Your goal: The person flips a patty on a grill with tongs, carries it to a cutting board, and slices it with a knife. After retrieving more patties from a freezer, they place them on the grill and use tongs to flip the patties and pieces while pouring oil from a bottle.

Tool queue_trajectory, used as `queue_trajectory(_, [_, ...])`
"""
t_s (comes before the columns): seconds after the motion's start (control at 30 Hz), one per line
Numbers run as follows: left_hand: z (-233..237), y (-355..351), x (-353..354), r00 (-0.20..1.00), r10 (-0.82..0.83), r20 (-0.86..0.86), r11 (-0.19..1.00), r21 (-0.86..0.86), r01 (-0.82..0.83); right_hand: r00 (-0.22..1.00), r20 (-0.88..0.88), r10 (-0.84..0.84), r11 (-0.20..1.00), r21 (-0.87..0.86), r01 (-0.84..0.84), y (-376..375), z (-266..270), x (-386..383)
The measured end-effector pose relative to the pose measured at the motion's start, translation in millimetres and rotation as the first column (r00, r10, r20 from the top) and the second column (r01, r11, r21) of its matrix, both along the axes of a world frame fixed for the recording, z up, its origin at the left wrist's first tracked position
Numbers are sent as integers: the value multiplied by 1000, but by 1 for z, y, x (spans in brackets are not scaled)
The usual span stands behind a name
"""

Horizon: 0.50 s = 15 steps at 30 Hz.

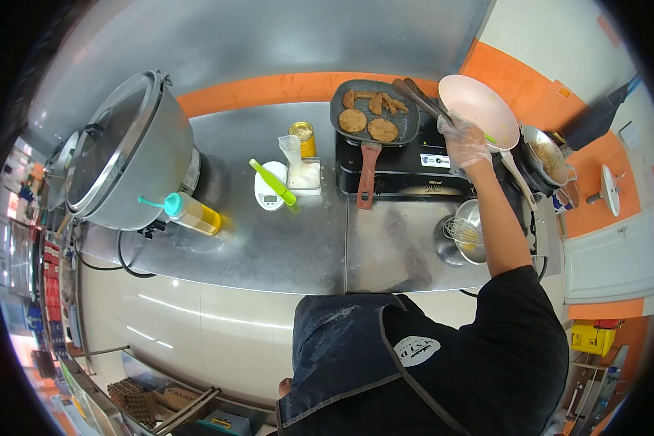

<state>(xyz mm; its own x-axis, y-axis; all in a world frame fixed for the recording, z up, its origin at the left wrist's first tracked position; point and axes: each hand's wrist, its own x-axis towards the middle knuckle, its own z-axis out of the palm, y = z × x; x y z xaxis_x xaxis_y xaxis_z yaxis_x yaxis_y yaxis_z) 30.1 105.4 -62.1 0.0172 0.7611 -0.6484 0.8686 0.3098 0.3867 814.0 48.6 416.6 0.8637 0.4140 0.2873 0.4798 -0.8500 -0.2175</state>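
Note:
My right hand (463, 143), in a clear plastic glove, is closed round dark tongs (423, 99). The tongs' tips are over the right edge of a square grey pan (339, 138) on the black stove (407, 174). Two round browned patties (382, 130) and several browned strips (376, 104) lie in the pan, and its reddish handle (368, 174) points towards me. A pale round pan (479, 109) stands just beyond my right hand. Only a bit of my left hand (285, 387) shows beside the apron, low in the view; its fingers are hidden.
Left on the steel counter (269, 251) are a big cooker (134, 160), an oil bottle (196, 215), a scale (270, 198) with a green tool (275, 183), a container of white powder (305, 176) and a yellow can (303, 136). A whisk (461, 231) rests in a bowl (472, 249) at right.

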Motion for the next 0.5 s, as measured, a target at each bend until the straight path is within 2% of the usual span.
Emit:
queue_trajectory(0.07, [-1,1,0,1000,0,0,1000,-1,0,962,-256,98,995,52,-87,0,13,-7])
queue_trajectory(0.1, [2,2,2,1000,-2,-1,1000,-3,2,962,-257,98,995,53,-88,-5,-3,3])
queue_trajectory(0.13, [3,2,3,1000,-2,2,1000,-4,2,952,-17,304,952,-25,-305,-14,-31,20])
queue_trajectory(0.17, [3,3,2,1000,-5,1,1000,-4,5,841,200,503,864,-151,-480,-19,-47,30])
queue_trajectory(0.2, [3,5,1,1000,-6,2,1000,0,6,842,200,502,865,-149,-480,-16,-44,29])
queue_trajectory(0.27, [4,6,-2,1000,-9,0,1000,1,9,898,50,436,874,-261,-410,-3,-32,20])
queue_trajectory(0.3, [4,6,-2,1000,-6,1,1000,1,6,937,-184,299,950,146,-274,2,-31,14])
queue_trajectory(0.33, [4,5,-4,1000,-5,0,1000,0,5,935,-186,301,950,147,-277,2,-31,12])
queue_trajectory(0.4, [5,6,-6,1000,-2,-4,1000,4,2,959,-186,214,958,232,-168,3,-30,11])
queue_trajectory(0.43, [5,5,-6,1000,2,-4,1000,5,-2,938,-148,313,926,266,-267,-2,-38,19])
queue_trajectory(0.47, [5,4,-6,1000,7,-5,1000,4,-7,936,-148,318,924,267,-272,-1,-42,23])
queue_trajectory(0.5, [5,3,-6,1000,5,-6,1000,1,-5,900,-388,198,902,432,-12,3,-38,20])
